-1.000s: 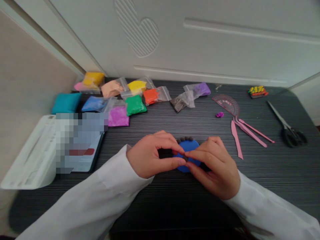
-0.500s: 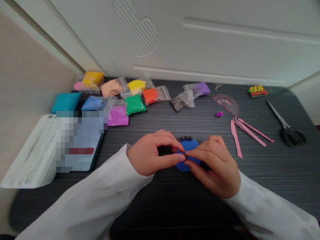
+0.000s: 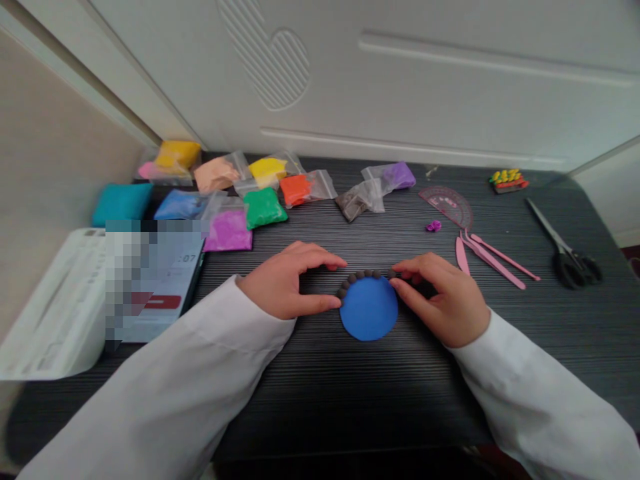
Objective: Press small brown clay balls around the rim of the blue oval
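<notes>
A flat blue disc [image 3: 369, 312] lies on the dark table in front of me. Several small dark clay balls [image 3: 360, 275] sit side by side along its upper left edge. My right hand [image 3: 435, 293] pinches another dark clay ball [image 3: 393, 273] between thumb and fingertips at the disc's upper right edge. My left hand [image 3: 287, 280] has its thumb and fingers apart, the thumb tip by the lowest ball on the left. Nothing shows between its fingers.
Bags of coloured clay, including a green one [image 3: 265, 207] and a dark one [image 3: 353, 202], line the back. A phone [image 3: 175, 287] lies left. On the right are a protractor [image 3: 450, 205], pink tools [image 3: 493, 259], a purple clay bit [image 3: 433, 227] and scissors [image 3: 565, 250].
My hands have parted from above the disc. The right hand has brought the dark ball up to the disc's upper right edge; the left hand has drawn back left and opened.
</notes>
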